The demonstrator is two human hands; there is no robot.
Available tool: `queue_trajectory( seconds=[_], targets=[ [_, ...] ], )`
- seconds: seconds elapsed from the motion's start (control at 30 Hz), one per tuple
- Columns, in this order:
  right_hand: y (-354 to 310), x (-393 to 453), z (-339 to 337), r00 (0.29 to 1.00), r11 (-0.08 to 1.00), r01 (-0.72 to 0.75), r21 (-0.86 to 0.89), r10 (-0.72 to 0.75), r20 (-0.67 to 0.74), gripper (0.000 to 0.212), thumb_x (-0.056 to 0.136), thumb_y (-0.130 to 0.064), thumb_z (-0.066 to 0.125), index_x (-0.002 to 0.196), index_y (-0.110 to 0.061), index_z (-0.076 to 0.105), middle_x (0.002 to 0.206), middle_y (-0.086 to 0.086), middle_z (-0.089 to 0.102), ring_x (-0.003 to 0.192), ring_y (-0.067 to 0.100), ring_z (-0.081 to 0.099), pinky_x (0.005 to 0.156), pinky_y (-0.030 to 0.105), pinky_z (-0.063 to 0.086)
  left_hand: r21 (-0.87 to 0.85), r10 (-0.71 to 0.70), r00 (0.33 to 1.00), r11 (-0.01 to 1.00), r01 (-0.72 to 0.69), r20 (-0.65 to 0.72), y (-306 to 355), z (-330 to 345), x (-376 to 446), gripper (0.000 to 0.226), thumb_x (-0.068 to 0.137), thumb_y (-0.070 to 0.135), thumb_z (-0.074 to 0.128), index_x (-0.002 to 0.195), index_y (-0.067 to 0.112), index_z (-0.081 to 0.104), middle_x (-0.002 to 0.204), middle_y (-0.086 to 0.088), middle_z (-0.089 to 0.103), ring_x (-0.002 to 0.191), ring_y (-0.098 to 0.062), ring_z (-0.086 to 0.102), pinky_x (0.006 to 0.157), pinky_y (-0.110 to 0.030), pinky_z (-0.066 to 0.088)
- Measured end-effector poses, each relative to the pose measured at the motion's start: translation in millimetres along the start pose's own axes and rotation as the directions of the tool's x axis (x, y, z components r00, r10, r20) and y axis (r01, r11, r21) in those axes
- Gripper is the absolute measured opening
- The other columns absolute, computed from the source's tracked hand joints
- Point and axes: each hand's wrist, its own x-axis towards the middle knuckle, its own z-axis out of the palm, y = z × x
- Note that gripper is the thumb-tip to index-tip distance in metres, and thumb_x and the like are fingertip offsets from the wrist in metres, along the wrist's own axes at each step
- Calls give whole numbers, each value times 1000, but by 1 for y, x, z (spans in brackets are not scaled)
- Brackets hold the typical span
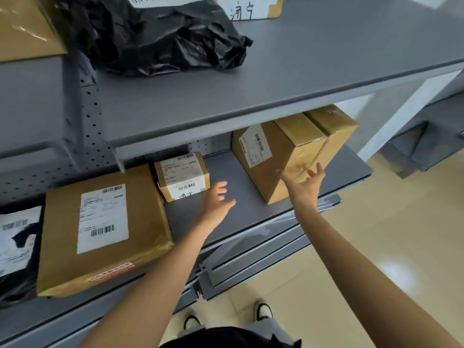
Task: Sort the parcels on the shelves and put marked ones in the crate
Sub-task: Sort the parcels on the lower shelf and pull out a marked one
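On the lower grey shelf (233, 177) a tall cardboard box (288, 151) with a white label stands at the right. A small cardboard box (182, 175) with handwritten marks on its label sits in the middle. A large flat cardboard parcel (103, 229) lies at the left. My left hand (217, 199) is open above the bare shelf between the small box and the tall one, touching neither. My right hand (305, 182) is open, palm up, just in front of the tall box's lower right corner. No crate is in view.
The upper shelf (301, 79) carries a crumpled black plastic bag parcel (155, 33), a brown box (25, 28) at the far left and a marked box (251, 6) at the back. A black bag with a label (15, 242) lies at lower left. Tiled floor (389, 234) is to the right.
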Motion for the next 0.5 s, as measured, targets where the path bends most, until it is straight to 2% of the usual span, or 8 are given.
queue_trajectory(
  seconds=[0.07, 0.13, 0.23, 0.3, 0.37, 0.43, 0.5],
  targets=[
    [3, 3, 5, 999, 998, -1, 62, -1, 36, 100, 63, -29, 85, 141, -16, 23, 138, 5, 39, 127, 22, 42, 101, 28, 36, -3, -22, 999, 1000, 22, -28, 3, 8, -1, 53, 81, 6, 67, 131, 11, 47, 129, -11, 54, 110, -22, 55, 81, -24, 43],
    [3, 5, 8, 999, 993, 1, 120, -7, 47, 100, 62, -25, 86, 139, -13, 23, 134, 7, 40, 123, 22, 44, 98, 25, 37, 3, -39, 997, 999, 40, -66, 8, 15, -1, 51, 82, 7, 66, 129, 11, 49, 127, -10, 55, 103, -17, 55, 79, -24, 43],
    [7, 12, 7, 998, 996, 27, 87, -31, 46, 107, 60, -28, 87, 143, -13, 21, 141, 7, 35, 131, 25, 37, 110, 41, 33, -39, -79, 989, 996, 75, -123, 11, 28, -3, 45, 82, 6, 65, 125, 10, 53, 126, -12, 57, 97, -15, 56, 80, -27, 46],
    [9, 14, 3, 999, 999, 13, -32, -12, 41, 106, 58, -36, 86, 142, -16, 24, 141, 6, 36, 131, 30, 35, 109, 50, 31, -58, -106, 982, 993, 98, -153, 12, 38, -8, 42, 83, 7, 64, 124, 11, 54, 125, -11, 58, 97, -16, 57, 83, -30, 48],
    [9, 15, -1, 996, 991, 33, -131, -22, 85, 104, 59, -41, 84, 140, -15, 24, 139, 6, 34, 128, 32, 35, 105, 50, 32, -72, -145, 975, 988, 134, -168, 13, 50, -14, 40, 85, 11, 63, 124, 12, 54, 125, -11, 59, 102, -19, 58, 89, -35, 49],
    [6, 17, -4, 987, 988, 75, -134, -54, 152, 101, 61, -40, 83, 138, -12, 24, 135, 8, 32, 122, 28, 38, 98, 44, 38, -181, -212, 965, 966, 183, -153, 16, 63, -21, 40, 88, 16, 61, 127, 10, 52, 127, -12, 57, 104, -22, 59, 86, -34, 51],
    [3, 15, -8, 981, 991, 77, -105, -57, 187, 97, 62, -40, 82, 135, -9, 25, 129, 7, 33, 108, 23, 41, 91, 38, 40, -401, -334, 940, 872, 280, -71, 22, 76, -29, 47, 88, 25, 62, 130, 8, 48, 128, -14, 55, 104, -24, 59, 80, -32, 52]
  ],
)
